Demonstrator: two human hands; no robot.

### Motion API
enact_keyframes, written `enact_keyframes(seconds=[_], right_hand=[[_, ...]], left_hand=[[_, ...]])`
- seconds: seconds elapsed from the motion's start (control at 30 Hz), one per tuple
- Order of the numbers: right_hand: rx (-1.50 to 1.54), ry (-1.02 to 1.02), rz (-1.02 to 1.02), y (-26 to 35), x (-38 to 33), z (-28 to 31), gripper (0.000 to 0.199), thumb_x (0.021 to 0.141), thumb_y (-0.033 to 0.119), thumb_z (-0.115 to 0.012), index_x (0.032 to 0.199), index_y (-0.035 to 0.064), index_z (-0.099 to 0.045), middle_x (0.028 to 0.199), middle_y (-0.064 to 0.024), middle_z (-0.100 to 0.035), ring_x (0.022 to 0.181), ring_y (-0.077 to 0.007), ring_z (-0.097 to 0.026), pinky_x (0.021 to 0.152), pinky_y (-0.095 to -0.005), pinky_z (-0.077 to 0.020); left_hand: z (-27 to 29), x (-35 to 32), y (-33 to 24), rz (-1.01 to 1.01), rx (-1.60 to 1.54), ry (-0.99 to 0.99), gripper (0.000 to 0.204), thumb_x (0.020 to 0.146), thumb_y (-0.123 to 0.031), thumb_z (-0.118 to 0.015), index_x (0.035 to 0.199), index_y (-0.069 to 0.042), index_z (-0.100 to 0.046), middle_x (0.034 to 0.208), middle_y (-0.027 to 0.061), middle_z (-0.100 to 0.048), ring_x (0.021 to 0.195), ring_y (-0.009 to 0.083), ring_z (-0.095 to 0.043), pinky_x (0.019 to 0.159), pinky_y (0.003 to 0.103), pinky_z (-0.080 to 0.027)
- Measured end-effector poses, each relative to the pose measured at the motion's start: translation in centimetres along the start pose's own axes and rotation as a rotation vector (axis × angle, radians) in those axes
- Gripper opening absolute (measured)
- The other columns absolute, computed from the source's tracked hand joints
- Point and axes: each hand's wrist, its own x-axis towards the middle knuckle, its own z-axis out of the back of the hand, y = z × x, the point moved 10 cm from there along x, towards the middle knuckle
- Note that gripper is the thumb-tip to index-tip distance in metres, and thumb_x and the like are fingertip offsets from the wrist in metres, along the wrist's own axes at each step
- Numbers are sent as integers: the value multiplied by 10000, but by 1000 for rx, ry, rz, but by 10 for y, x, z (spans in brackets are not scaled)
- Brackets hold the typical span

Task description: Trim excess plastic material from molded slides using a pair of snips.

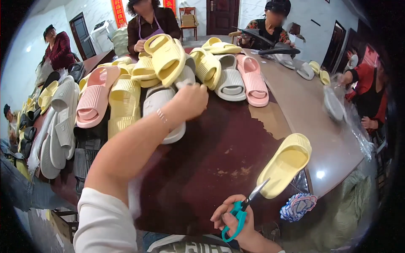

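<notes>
My left hand [190, 102] is stretched out over the table, its fingers curled closed beside a grey slipper [185, 78] and just below two yellow slippers [168, 60]. What it grips, if anything, is hidden. Near the table's front edge, my right hand [236, 215] holds a pair of scissors [239, 220] with teal handles, the blades pointing up and to the right. Their tip overlaps the heel of a single yellow slipper [287, 164] lying on the table. Under my left forearm lies a light grey slipper [174, 134], partly covered.
Pink slippers [97, 92], more yellow slippers [124, 95] and grey slippers [231, 80] are piled across the far and left table [202, 168]. A blue-and-white crumpled bundle [298, 206] sits at the front right edge. Several people work around the table, one handling a plastic bag [344, 111] at right.
</notes>
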Motion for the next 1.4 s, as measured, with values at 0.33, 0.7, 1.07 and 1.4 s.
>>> enact_keyframes(seconds=[0.33, 0.7, 1.07, 1.4], right_hand=[[13, -49, 1, 0, 1, 7, 265, 852, 102, -550, 1061, 55, -395, 808, -168, -610, 587, -136, -577, 491, -217, -447], [-50, -83, 45, 4, 3, 4, 262, 855, 139, -550, 1057, 65, -399, 773, -168, -597, 564, -153, -567, 467, -222, -428], [-52, -223, 78, 10, 6, 14, 254, 866, 195, -540, 1042, 76, -401, 791, -180, -593, 551, -166, -559, 434, -221, -407], [-276, -594, 235, 46, -5, 62, 223, 867, 241, -561, 986, 82, -459, 711, -48, -501, 512, -119, -489, 407, -224, -386]], left_hand=[[93, -181, -87, -253, -196, -73, 190, 713, -232, -595, 759, -50, -567, 807, 77, -504, 854, 191, -540, 529, 258, -472], [114, -163, -3, 147, -738, -290, 340, 672, -206, -709, 928, -65, -535, 1001, 97, -538, 842, 277, -565, 636, 357, -475], [98, -207, -29, 164, -674, -407, 435, 680, -13, -616, 1099, -84, -523, 1254, 202, -419, 1012, 363, -510, 805, 387, -467], [107, -339, -49, 70, -629, -690, 197, 759, -14, -567, 942, -57, -506, 1056, 193, -563, 904, 340, -593, 764, 454, -502]])
